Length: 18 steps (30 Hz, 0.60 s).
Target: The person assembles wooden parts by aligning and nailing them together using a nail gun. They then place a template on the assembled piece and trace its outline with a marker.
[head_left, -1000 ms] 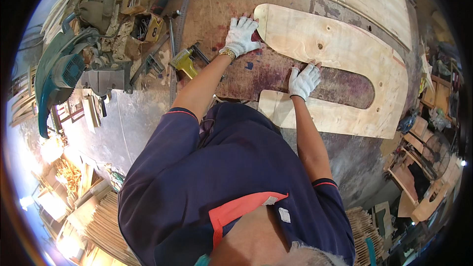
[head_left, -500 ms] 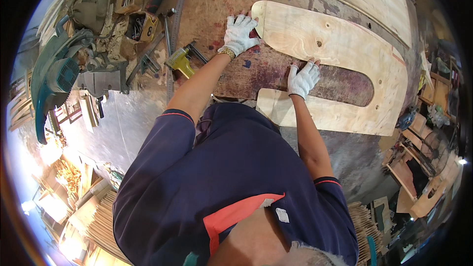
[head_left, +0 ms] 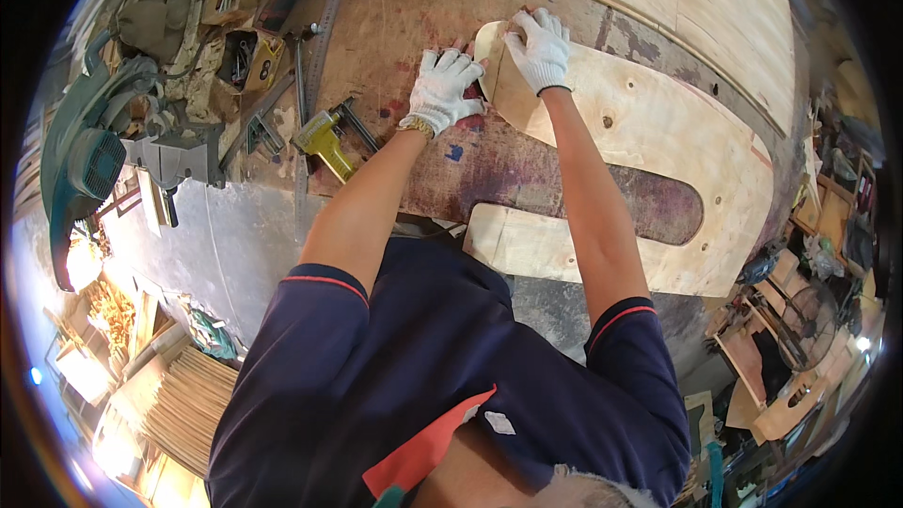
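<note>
Brown and stained, the surface (head_left: pixel 404 9) carries a flat, pale U-shaped board (head_left: pixel 658 108) toward the right. The gloved right hand (head_left: pixel 543 52) rests on its rounded end, thumb apart from the fingers; just beside, the gloved left hand (head_left: pixel 440 91) lies with fingers spread.

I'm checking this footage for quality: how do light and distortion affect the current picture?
Head view, lower left: glare washes out patches around the stacked wood strips; head view, corners: black fisheye surround; head view, upper left: the ruler looks bowed; head view, centre: left hand, right hand and plywood panel look fairly clear.
</note>
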### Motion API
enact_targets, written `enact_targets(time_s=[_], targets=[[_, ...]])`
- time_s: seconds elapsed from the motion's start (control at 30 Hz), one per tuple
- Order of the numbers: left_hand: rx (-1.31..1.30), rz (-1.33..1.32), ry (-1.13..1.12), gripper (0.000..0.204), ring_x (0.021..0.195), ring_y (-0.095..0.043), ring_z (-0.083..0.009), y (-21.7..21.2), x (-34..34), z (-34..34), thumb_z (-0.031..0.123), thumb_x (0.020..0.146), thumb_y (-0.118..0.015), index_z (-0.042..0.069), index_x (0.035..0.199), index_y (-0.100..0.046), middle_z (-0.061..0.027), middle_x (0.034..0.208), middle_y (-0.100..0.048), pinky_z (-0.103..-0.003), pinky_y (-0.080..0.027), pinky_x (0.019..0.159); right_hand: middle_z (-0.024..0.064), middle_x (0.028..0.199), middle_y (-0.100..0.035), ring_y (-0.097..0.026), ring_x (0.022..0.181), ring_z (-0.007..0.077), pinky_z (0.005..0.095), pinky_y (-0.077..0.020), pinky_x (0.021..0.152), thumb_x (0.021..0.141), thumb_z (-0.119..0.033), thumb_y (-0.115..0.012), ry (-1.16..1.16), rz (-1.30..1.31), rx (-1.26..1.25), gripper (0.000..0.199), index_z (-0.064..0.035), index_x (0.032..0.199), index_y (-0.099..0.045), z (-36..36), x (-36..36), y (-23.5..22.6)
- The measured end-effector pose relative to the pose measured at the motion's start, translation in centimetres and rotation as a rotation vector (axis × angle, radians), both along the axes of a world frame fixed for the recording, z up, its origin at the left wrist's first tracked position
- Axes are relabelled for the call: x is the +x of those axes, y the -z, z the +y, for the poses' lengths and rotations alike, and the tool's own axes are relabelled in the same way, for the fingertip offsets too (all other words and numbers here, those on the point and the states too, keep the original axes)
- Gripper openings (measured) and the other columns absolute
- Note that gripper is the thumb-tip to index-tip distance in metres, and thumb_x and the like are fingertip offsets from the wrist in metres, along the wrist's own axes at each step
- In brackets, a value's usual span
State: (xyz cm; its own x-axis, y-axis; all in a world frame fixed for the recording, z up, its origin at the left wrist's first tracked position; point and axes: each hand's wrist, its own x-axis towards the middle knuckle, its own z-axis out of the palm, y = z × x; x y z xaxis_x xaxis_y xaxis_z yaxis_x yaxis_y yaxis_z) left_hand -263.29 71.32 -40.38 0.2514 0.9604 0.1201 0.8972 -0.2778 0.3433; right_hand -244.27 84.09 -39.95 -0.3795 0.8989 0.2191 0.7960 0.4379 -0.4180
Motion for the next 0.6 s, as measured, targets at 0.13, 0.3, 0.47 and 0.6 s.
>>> enact_targets(time_s=[0.13,0.3,0.47,0.6], targets=[[0.029,-0.010,-0.011,0.080,0.134,-0.051,-0.0289,-0.1,0.1,0.2,0.050,0.062,-0.088,0.018,0.131,-0.064,-0.0057,0.124,-0.066,-0.052,-0.036,0.107,0.0053,0.116,-0.065,-0.055,0.117,0.0296,0.0474,-0.0390,0.100,0.083,-0.030,-0.071,0.087,-0.002,-0.018,0.019,-0.0196,0.098,-0.076,1.1,-1.3,0.4],[-0.021,0.016,-0.007,0.082,0.142,-0.047,-0.0300,0.0,0.1,0.1,0.053,0.062,-0.087,0.018,0.132,-0.064,-0.0091,0.133,-0.064,-0.054,-0.035,0.108,0.0074,0.118,-0.067,-0.057,0.117,0.0315,0.0466,-0.0416,0.100,0.085,-0.027,-0.070,0.245,0.103,0.062,0.019,-0.0140,0.096,-0.078,1.8,-1.8,2.3],[-0.027,0.015,-0.009,0.081,0.140,-0.048,-0.0301,0.1,0.1,0.0,0.054,0.063,-0.087,0.019,0.132,-0.064,-0.0060,0.129,-0.065,-0.055,-0.035,0.109,0.0090,0.113,-0.069,-0.060,0.109,0.0341,0.0458,-0.0448,0.099,0.087,-0.026,-0.071,0.305,0.248,0.093,0.020,-0.0080,0.095,-0.077,2.1,-1.6,3.1],[-0.045,-0.027,-0.022,0.080,0.138,-0.049,-0.0297,0.0,0.1,0.1,0.053,0.063,-0.087,0.020,0.132,-0.064,-0.0034,0.125,-0.065,-0.055,-0.036,0.108,0.0055,0.110,-0.068,-0.060,0.106,0.0313,0.0443,-0.0430,0.099,0.085,-0.027,-0.072,-0.028,0.111,0.090,0.014,-0.0171,0.094,-0.079,1.1,-0.1,2.1]])
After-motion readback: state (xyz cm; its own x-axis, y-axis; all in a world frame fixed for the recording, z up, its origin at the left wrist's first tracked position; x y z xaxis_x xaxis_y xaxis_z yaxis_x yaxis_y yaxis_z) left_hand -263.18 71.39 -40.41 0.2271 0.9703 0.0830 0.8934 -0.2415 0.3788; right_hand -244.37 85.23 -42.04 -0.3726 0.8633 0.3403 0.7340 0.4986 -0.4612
